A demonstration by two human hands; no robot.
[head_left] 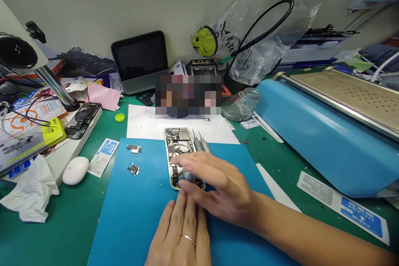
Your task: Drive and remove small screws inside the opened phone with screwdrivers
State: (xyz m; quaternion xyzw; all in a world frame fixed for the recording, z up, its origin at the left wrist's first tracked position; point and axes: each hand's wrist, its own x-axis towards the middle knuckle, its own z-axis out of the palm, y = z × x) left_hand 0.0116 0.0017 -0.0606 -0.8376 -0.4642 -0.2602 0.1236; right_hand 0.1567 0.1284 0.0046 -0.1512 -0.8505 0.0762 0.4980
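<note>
An opened phone (181, 136) lies on the blue mat (124, 224), its inner parts and a round coil showing. Over its lower half is my right hand (218, 187), thumb and fingers curled around a grey ringed handle (188, 176) that looks like a screwdriver's; its tip is hidden. My left hand (182, 232), with a ring on one finger, rests at the phone's bottom edge, fingers stretched out and flat. Beside the phone's right side lie two grey screwdrivers (201, 143), partly covered by my right hand. Two small circuit parts, an upper one (134, 149) and a lower one (134, 169), sit left of the phone.
A large blue machine (311, 133) stands at right, near a glass jar (241, 104). Behind the white paper (143, 122) is a dark-screened display (140, 60). Boxes (28, 145), a white oval case (75, 170) and crumpled tissue (31, 191) are at left.
</note>
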